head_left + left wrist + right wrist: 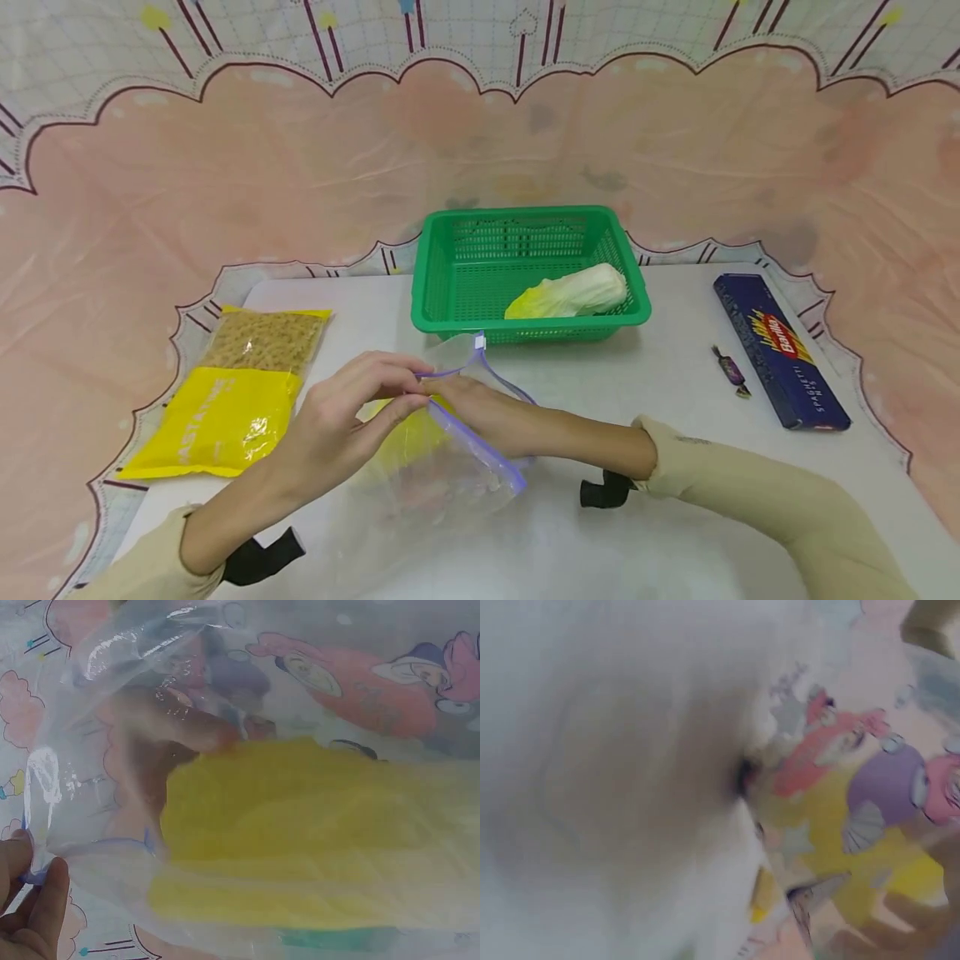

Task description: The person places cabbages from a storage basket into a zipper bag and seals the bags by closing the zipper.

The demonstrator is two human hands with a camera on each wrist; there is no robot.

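A clear zip bag (442, 492) with a purple zip and white slider is held up over the white table. My left hand (333, 412) pinches its rim between thumb and fingers, also visible in the left wrist view. My right hand (480, 408) reaches in through the bag's mouth. Inside, a yellow napa cabbage (247, 825), paler at its other end, shows through the printed plastic, and my right thumb and fingers grip its yellow end. Plastic partly hides that grip. The right wrist view is blurred, with the cabbage yellow behind the print.
At the back stands a green plastic basket (450, 325) with another napa cabbage (573, 292) in it. A yellow bag of pasta (232, 396) lies on the left. To the right are a blue spaghetti box (780, 350) and a small wrapped candy (731, 371).
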